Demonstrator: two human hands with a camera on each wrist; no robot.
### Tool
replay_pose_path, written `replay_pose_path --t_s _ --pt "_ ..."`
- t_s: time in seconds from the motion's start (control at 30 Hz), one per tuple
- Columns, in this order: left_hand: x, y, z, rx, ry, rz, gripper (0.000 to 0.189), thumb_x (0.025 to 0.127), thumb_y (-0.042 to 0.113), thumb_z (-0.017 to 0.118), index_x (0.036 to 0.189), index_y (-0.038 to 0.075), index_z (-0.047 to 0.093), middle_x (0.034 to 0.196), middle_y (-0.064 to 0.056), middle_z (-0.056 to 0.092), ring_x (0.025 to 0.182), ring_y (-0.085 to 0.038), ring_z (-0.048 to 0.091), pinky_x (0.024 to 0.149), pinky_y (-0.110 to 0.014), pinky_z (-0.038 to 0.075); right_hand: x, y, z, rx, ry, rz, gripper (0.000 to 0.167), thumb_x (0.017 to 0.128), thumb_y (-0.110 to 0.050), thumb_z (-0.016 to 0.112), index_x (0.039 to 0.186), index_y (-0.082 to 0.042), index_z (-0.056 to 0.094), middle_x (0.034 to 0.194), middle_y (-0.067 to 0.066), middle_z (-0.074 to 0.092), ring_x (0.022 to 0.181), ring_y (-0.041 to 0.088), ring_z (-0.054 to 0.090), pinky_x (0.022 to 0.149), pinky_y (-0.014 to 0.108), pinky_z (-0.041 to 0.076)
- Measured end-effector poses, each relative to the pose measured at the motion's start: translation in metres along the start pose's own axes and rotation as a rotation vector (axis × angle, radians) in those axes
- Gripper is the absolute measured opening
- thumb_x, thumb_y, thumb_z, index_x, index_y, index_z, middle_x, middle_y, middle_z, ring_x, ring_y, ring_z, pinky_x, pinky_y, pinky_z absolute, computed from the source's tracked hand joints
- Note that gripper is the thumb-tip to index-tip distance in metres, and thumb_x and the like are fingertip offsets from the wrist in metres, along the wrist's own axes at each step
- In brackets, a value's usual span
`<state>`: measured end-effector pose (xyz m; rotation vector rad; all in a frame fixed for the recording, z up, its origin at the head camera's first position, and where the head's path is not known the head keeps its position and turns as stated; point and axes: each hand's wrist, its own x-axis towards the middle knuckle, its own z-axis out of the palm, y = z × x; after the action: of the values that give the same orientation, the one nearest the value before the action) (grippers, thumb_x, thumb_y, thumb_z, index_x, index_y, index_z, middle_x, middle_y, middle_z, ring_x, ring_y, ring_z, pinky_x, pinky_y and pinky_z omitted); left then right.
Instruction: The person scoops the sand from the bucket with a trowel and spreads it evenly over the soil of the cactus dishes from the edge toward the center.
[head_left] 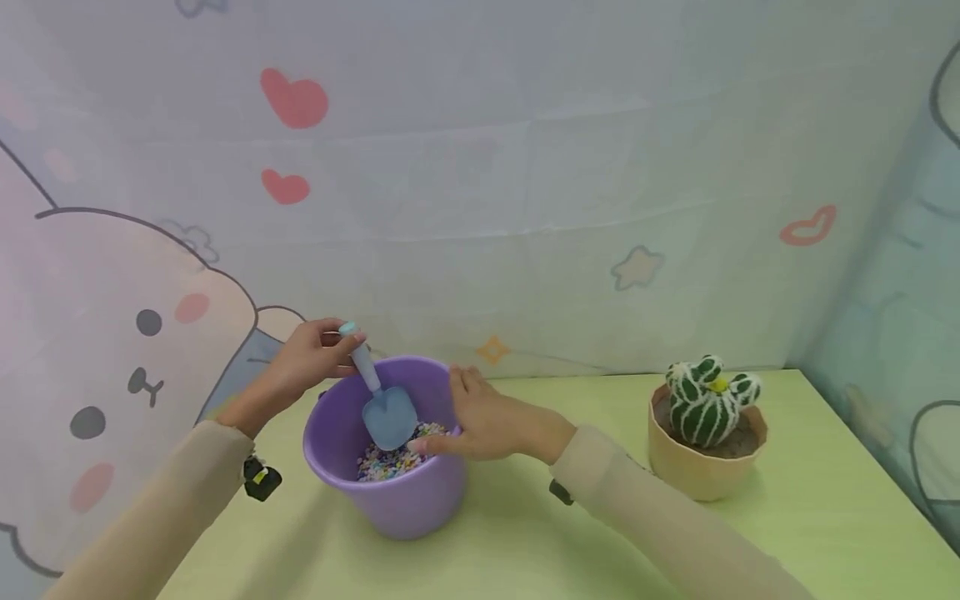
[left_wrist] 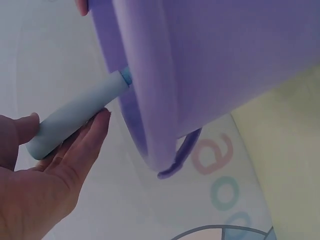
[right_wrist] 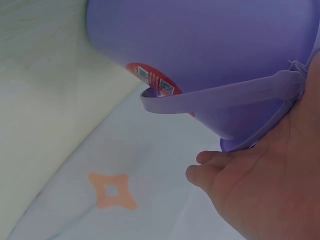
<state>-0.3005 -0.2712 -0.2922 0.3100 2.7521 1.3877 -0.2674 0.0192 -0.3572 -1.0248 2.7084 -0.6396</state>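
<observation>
A blue toy shovel [head_left: 390, 417] slants down into a purple bucket [head_left: 408, 504], its blade over small multicoloured bits [head_left: 386, 467] inside. My left hand [head_left: 318, 354] holds the shovel's pale handle [left_wrist: 80, 112] between thumb and fingers, above the bucket's left rim. Across the right rim lies my right hand [head_left: 491, 417], fingers fairly straight and thumb reaching over the opening. In the right wrist view, the same right hand [right_wrist: 270, 180] rests against the rim beside the bucket's carrying handle [right_wrist: 220, 97].
To the right on the light green table [head_left: 525, 533] stands a peach pot [head_left: 697, 471] with a knitted cactus [head_left: 705, 408]. A printed cloth [head_left: 480, 208] with hearts and a cartoon animal hangs behind. A red label [right_wrist: 152, 77] is on the bucket's side.
</observation>
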Motion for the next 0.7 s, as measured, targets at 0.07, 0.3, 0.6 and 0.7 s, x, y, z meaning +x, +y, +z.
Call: replay_pose_path --t_s 0.07,0.3,0.6,0.7 --pt "0.002 0.002 0.001 0.012 -0.011 0.012 0.051 0.112 0.033 0.054 0.141 -0.008 0.051 0.139 -0.033 0.061 0.118 -0.036 0.074 0.096 -0.038 0.067 0.001 0.0 0.001 0.006 -0.005 0.003 0.121 0.096 -0.076 0.053 0.165 0.009 0.001 0.174 0.031 0.002 0.165 0.041 0.012 0.136 0.05 0.027" --pt "0.01 0.01 0.007 0.04 -0.012 0.025 0.048 0.112 0.028 0.052 0.142 -0.01 0.049 0.14 -0.032 0.059 0.123 -0.04 0.07 0.097 -0.034 0.067 0.001 0.002 0.002 -0.002 0.001 0.002 0.121 0.097 -0.076 0.054 0.165 0.007 -0.001 0.174 0.032 0.004 0.164 0.04 0.016 0.135 0.049 0.03" --pt "0.021 0.014 0.009 0.103 -0.063 0.051 0.039 0.108 0.023 0.062 0.133 -0.008 0.063 0.131 -0.03 0.069 0.116 -0.036 0.074 0.094 -0.04 0.068 -0.002 0.001 -0.001 0.023 -0.02 0.035 0.122 0.096 -0.077 0.053 0.166 0.005 -0.002 0.174 0.029 0.002 0.163 0.039 0.019 0.134 0.048 0.032" --pt "0.02 0.013 0.009 0.156 -0.086 0.093 0.031 0.108 0.021 0.062 0.126 -0.005 0.064 0.125 -0.027 0.07 0.117 -0.037 0.073 0.094 -0.045 0.068 0.0 -0.001 0.001 0.024 -0.026 0.019 0.121 0.096 -0.078 0.052 0.166 0.005 -0.003 0.175 0.029 0.0 0.164 0.038 0.015 0.135 0.047 0.03"
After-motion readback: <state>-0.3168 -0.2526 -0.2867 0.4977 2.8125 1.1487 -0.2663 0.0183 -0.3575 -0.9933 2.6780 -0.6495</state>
